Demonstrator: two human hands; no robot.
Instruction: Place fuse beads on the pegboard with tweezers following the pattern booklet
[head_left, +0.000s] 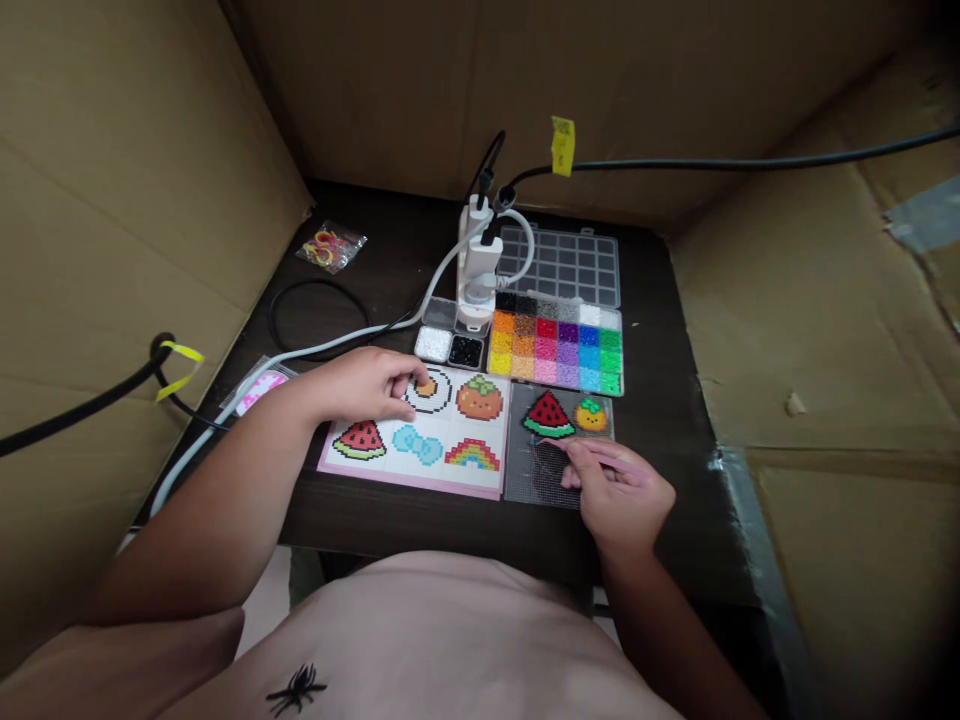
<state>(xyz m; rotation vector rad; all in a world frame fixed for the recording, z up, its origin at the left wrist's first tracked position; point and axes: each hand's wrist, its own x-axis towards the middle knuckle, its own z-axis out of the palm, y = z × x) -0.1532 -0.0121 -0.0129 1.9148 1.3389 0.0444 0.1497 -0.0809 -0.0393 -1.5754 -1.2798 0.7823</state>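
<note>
My right hand [619,495] pinches pink tweezers [616,462], their tip over the clear pegboard [544,480] just below a bead watermelon slice [549,415]. Beside that slice on the board sits a small orange bead fruit with a green top [591,414]. My left hand [375,385] lies over the top left of the printed pattern sheet [420,475], thumb and fingers apart with nothing between them. The sheet shows an egg, an orange fruit, a watermelon, a bow and a rainbow; the hand hides part of it. Whether the tweezers hold a bead is too small to tell.
Behind the sheet and board stand a sorted bead box [556,345], its open lid [562,265], and small boxes of white beads [433,344] and black beads [466,351]. A white power strip [474,270] trails cables across the table. Cardboard walls [390,90] enclose the space.
</note>
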